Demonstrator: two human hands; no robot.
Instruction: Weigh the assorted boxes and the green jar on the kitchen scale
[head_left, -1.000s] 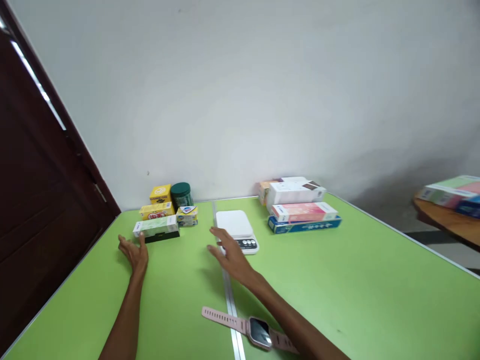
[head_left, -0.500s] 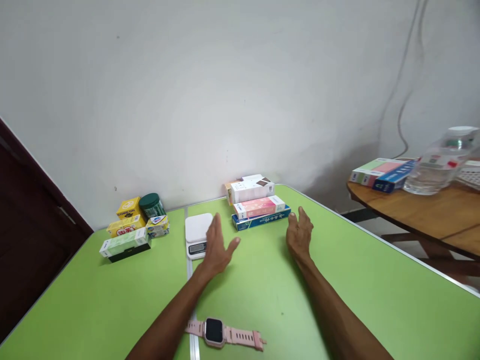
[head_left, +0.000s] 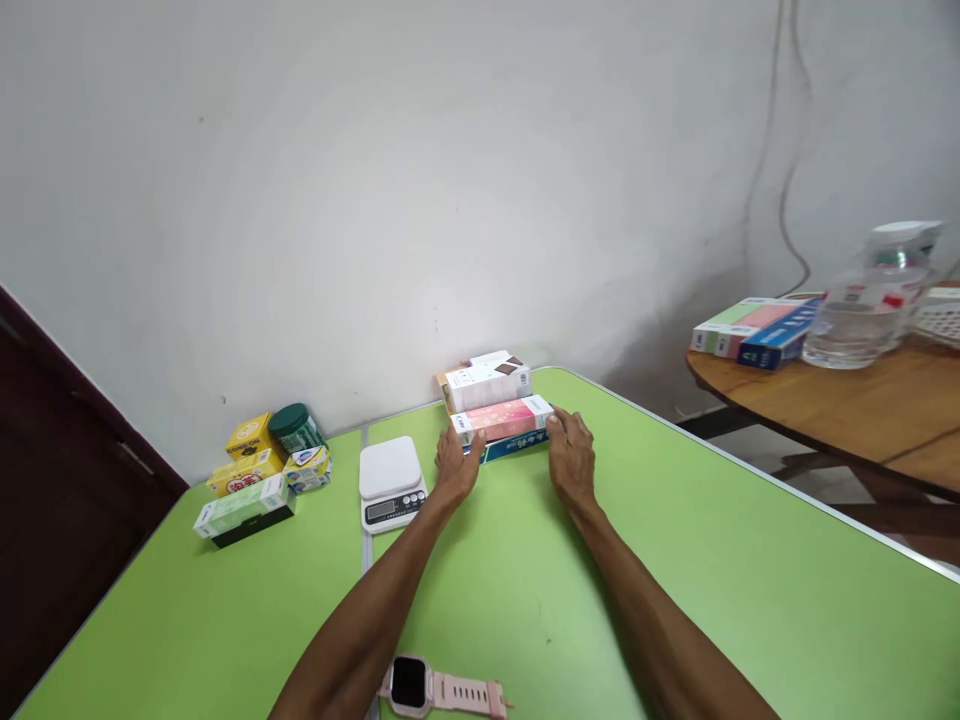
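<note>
Head view: at ten o'clock, glossy yellow cartons (head_left: 250, 436) are sitting beside a ridged green tub (head_left: 298, 430); at eleven, a flat white plastic scale (head_left: 390, 467) is lying with rounded corners. Toward twelve, your left hand (head_left: 456, 470) is meeting the left end of a slim pink box (head_left: 502, 420), thumb in front, fingers moderately spread. That box, smooth card, is lying atop a blue box (head_left: 517, 447) between your hands, its long axis running from nearly nine o'clock to nearly three. Your right hand (head_left: 573, 455) is curving at its right end, equally near, fingers bunched; I cannot tell whether either hand is gripping. Toward two, a clear bottle (head_left: 855, 325) is standing on a wood-grained table (head_left: 847, 415).
</note>
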